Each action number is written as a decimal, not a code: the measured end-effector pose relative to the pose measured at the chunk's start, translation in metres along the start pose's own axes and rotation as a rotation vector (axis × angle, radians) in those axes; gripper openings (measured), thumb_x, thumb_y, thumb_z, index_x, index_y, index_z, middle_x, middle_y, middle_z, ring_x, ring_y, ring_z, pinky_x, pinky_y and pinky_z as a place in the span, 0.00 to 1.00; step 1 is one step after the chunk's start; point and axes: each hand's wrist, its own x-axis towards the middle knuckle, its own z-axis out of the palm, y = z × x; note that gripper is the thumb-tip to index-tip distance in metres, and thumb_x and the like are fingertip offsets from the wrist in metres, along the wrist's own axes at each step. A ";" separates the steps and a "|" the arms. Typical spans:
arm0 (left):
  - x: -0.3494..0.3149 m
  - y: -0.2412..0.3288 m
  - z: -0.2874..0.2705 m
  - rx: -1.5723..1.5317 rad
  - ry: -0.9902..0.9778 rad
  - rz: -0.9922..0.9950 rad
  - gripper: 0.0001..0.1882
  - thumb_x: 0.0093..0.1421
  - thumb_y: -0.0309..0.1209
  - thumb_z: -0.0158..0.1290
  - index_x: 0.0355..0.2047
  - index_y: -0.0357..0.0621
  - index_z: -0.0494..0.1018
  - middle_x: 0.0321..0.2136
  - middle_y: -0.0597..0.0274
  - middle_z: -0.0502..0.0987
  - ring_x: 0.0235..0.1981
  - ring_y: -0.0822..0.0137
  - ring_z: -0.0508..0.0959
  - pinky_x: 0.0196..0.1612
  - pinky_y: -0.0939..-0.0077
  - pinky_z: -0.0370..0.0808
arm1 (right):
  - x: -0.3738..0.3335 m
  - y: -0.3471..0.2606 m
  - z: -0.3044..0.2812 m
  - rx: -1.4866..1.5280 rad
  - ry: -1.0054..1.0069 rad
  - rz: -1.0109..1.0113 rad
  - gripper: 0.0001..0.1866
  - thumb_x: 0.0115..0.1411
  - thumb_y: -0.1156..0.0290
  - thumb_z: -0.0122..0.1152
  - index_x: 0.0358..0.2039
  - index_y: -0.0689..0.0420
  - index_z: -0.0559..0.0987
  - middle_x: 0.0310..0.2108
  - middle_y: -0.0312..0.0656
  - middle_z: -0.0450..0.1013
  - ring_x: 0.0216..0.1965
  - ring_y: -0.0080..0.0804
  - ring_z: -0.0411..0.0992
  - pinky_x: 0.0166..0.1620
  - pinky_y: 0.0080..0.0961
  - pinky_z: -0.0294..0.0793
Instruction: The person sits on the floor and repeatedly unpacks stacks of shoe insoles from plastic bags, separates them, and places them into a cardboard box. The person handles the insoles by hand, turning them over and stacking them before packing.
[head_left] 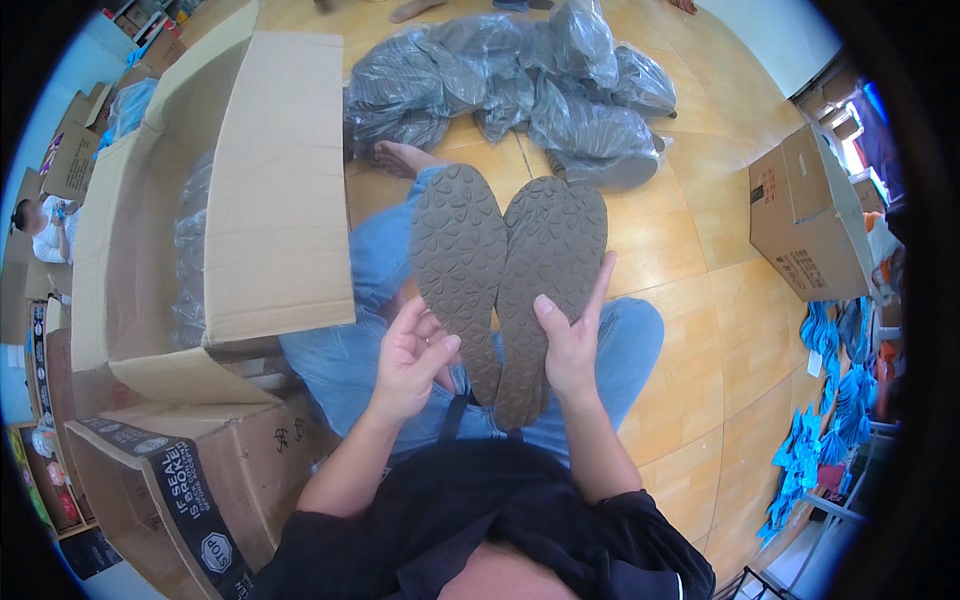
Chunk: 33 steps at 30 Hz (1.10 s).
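Two brown-grey shoe soles with a raised flower pattern, the left sole (458, 235) and the right sole (550, 240), are fanned out over my lap, their narrow ends overlapping. My right hand (572, 345) grips the right sole, thumb on its patterned face and fingers along the far edge and behind. A further layer shows beneath its narrow end. My left hand (415, 360) is at the left sole's edge, fingers loosely bent and apart, thumb tip close to the edge; I see no grip there.
Clear plastic bags of grey-brown soles (500, 80) lie on the wooden floor ahead. An open carton (280, 190) with bagged contents stands left, another carton (190, 470) below it. On the right are a carton (810, 215) and blue strap-like pieces (840, 400).
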 end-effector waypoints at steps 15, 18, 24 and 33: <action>-0.004 -0.007 -0.003 0.005 -0.025 -0.002 0.30 0.60 0.19 0.51 0.63 0.39 0.56 0.46 0.57 0.75 0.30 0.78 0.74 0.21 0.91 0.73 | -0.006 0.005 -0.008 0.212 -0.027 0.089 0.52 0.56 0.76 0.56 0.71 0.55 0.32 0.68 0.48 0.47 0.66 0.37 0.53 0.66 0.32 0.53; 0.001 0.005 -0.001 0.015 0.077 -0.021 0.30 0.60 0.19 0.49 0.63 0.39 0.56 0.46 0.55 0.75 0.33 0.74 0.76 0.27 0.82 0.77 | -0.007 0.018 -0.021 0.172 0.042 0.155 0.48 0.55 0.74 0.54 0.71 0.56 0.38 0.66 0.47 0.52 0.65 0.38 0.54 0.65 0.31 0.54; -0.016 0.121 -0.015 -0.287 0.030 0.665 0.28 0.61 0.25 0.49 0.62 0.45 0.60 0.41 0.58 0.78 0.35 0.67 0.80 0.34 0.77 0.79 | -0.010 0.030 -0.039 0.178 0.109 0.274 0.23 0.62 0.62 0.50 0.53 0.65 0.70 0.45 0.45 0.73 0.44 0.35 0.73 0.49 0.30 0.72; -0.018 0.193 -0.082 -0.565 -0.320 0.913 0.26 0.69 0.46 0.40 0.60 0.43 0.65 0.40 0.54 0.79 0.40 0.62 0.80 0.41 0.67 0.78 | 0.011 0.041 0.000 0.127 0.028 0.250 0.28 0.62 0.62 0.49 0.57 0.68 0.64 0.49 0.52 0.69 0.48 0.42 0.71 0.50 0.35 0.72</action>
